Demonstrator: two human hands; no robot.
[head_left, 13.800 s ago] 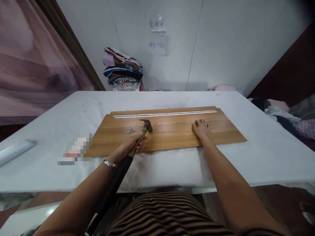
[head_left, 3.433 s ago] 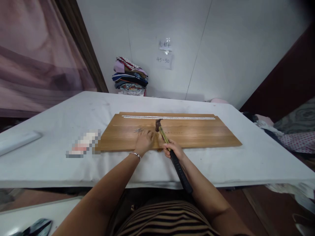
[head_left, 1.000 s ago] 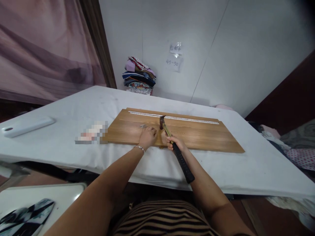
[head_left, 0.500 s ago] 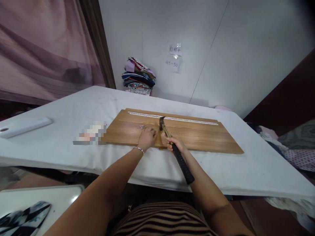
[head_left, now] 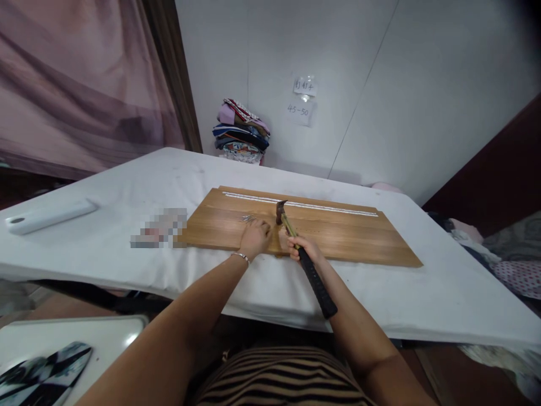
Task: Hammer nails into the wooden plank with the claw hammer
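Note:
My right hand (head_left: 305, 248) grips a claw hammer (head_left: 315, 282) by the lower part of its yellowish shaft, with the black ribbed grip hanging back toward me. The rusty hammer head is held over the wooden board (head_left: 359, 239), a little right of my left hand. My left hand (head_left: 255, 235) rests low on the board with its fingers curled and pinched together; what they hold, if anything, I cannot make out. Just beyond it lies a small bunch of nails (head_left: 247, 217). A row of small dark dots runs along the board right of the hammer.
White strips (head_left: 304, 205) run along the board's far side. A white cloth covers the table (head_left: 439, 293). A long white object (head_left: 51, 216) and a blurred-out item (head_left: 159, 228) lie to the left. Folded cloths (head_left: 240, 132) are stacked against the wall.
The whole view has shifted slightly, so everything sits a little farther right. Both hands and the hammer keep nearly the same position over the board.

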